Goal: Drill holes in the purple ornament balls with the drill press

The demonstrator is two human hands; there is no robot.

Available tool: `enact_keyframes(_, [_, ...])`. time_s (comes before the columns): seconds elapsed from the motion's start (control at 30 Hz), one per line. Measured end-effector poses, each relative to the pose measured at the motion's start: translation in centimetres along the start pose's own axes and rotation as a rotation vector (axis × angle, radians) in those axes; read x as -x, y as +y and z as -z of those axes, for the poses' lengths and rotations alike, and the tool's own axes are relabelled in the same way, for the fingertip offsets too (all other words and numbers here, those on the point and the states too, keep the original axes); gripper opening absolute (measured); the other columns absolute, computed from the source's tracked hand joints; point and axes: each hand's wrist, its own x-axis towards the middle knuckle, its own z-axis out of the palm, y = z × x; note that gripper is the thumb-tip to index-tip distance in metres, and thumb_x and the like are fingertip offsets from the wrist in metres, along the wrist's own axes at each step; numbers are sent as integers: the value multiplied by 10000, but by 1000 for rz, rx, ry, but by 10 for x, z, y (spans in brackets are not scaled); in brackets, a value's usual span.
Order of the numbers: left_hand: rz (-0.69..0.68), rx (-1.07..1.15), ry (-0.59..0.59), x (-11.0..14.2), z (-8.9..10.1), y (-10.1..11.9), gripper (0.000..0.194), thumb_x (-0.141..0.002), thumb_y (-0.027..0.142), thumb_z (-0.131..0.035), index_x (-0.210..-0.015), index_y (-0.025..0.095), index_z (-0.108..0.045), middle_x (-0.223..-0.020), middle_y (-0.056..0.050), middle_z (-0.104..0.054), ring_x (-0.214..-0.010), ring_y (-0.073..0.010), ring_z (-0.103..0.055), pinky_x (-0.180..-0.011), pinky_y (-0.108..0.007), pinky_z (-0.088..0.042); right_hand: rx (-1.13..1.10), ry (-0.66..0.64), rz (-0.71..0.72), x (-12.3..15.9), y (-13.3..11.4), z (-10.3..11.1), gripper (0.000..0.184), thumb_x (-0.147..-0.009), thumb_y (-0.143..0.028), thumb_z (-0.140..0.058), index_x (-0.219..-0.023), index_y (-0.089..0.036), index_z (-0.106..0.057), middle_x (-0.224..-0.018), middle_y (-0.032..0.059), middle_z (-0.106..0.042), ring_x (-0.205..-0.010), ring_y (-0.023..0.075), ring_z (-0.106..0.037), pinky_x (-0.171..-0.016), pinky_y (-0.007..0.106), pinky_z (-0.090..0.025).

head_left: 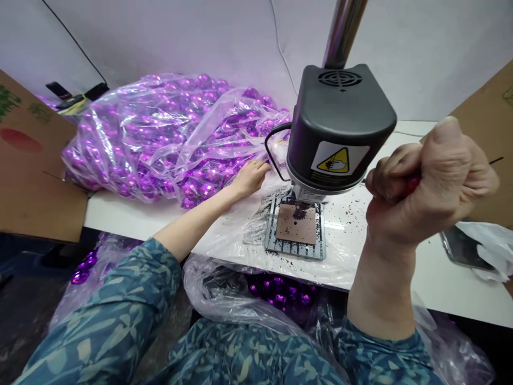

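Filling the upper left, a clear plastic bag of purple balls (pixel 168 133) lies beside a black-housed machine (pixel 340 117), upper right. The right hand (pixel 436 179), at right, is fisted; the left hand (pixel 251 178), mid-frame, curls near the bag, grip unclear. Inside the fist: a red knob (pixel 413 184).

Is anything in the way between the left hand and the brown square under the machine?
Nothing solid seems to block the left hand from the brown square; only clear plastic film and dark crumbs lie between. The machine's black cable loops down near the hand.
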Motion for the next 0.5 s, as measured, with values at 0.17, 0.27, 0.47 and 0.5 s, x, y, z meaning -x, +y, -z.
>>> enact_keyframes(0.17, [165,-232,481,84,61,-13,195,-912,207,-647,-1098,263,-626,-1326,-87,-646,-1411,-319,-517,-1225,-637,-381,15,-3,-3,4,-2,-1,435,-950,-285,-576,-545,-151,-490,-457,-63,-391,-385,7,-356,-407,230,-203])
enact_keyframes(0.27, [542,-329,668,142,97,-15,654,-772,423,-858,-1315,266,-528,-1593,-156,-393,-1573,-412,-288,-1278,-697,-250,-6,23,11,6,-3,-3,436,-950,-267,-568,-542,-140,-486,-454,-61,-374,-386,-8,-343,-413,211,-193])
enact_keyframes(0.47, [1183,-45,502,184,95,-34,926,-734,451,-884,-1461,128,-409,-1525,-280,-454,-1493,-438,-422,-1220,-627,-374,-19,40,25,6,-2,-5,460,-948,-249,-556,-516,-147,-437,-432,-58,-339,-371,-5,-321,-403,221,-166])
enact_keyframes(0.5, [1161,12,465,179,91,-42,811,-775,441,-850,-1405,118,-455,-1436,-251,-541,-1421,-401,-508,-1192,-589,-420,-26,35,29,6,-2,-4,453,-942,-239,-557,-514,-150,-442,-431,-58,-340,-367,-1,-319,-394,223,-162])
